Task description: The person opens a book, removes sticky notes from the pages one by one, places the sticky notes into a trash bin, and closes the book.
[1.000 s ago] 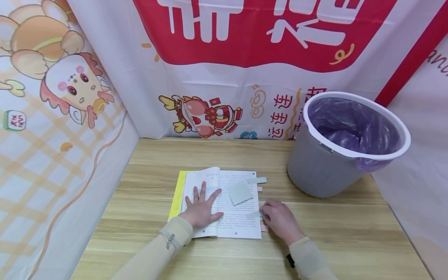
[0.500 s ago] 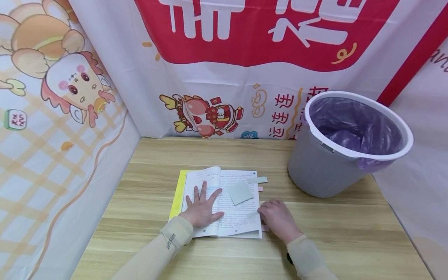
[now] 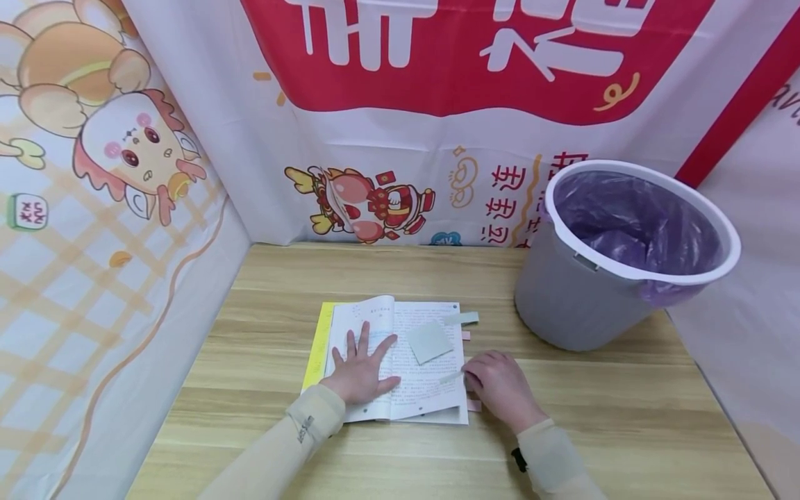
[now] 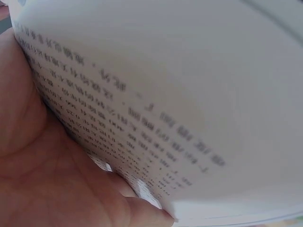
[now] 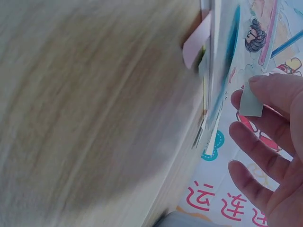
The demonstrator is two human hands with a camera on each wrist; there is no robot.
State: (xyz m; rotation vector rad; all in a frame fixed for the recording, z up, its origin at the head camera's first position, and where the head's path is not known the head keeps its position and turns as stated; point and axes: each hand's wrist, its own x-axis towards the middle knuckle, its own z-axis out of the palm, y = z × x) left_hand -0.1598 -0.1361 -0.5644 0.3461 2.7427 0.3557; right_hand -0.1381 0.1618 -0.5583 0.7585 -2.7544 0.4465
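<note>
An open book (image 3: pixel 415 396) lies on the table, a yellow sheet (image 3: pixel 320 340) showing at its left side. My left hand (image 3: pixel 357 371) rests on the left page with fingers spread; in the left wrist view its palm lies against the printed page (image 4: pixel 156 118). At the book's right edge my right hand (image 3: pixel 502 389) pinches a pale green sticky tab (image 5: pixel 251 100) between thumb and index finger, other fingers loosely bent. The tab's other end lies on the right page, whose lower corner is lifted off the page beneath. Above it sits a square pale green sticky note (image 3: pixel 430 342).
Another green tab (image 3: pixel 464 318) and pink tabs (image 3: pixel 474 405) stick out from the book's right edge. A grey bin (image 3: pixel 581 298) with a purple liner (image 3: pixel 681 236) stands at the back right. Printed cloth (image 3: pixel 262 160) hangs behind and at both sides.
The right page's lower corner has risen, baring a page beneath. My right hand has shifted slightly with the green tab. My left hand stays in place.
</note>
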